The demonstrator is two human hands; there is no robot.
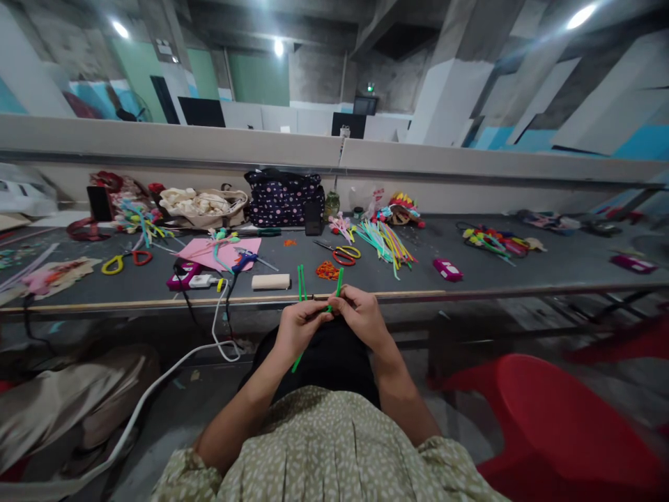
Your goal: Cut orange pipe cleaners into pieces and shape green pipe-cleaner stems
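Observation:
Both my hands meet over my lap at the table's front edge, pinching a green pipe cleaner. My left hand has its fingertips closed on it, and my right hand grips it close beside, thumb and fingers together. One end sticks up above my right fingers; a green length shows below my left hand. Just beyond, green pipe cleaners lie at the table edge. A cream-coloured roll rests left of them, and a small orange and red piece lies behind my hands.
Red-and-yellow-handled scissors and a pile of colourful pipe cleaners are on the dark table. A blue glue gun lies on the left by a pink sheet. A white cable hangs off the edge; a red chair stands right.

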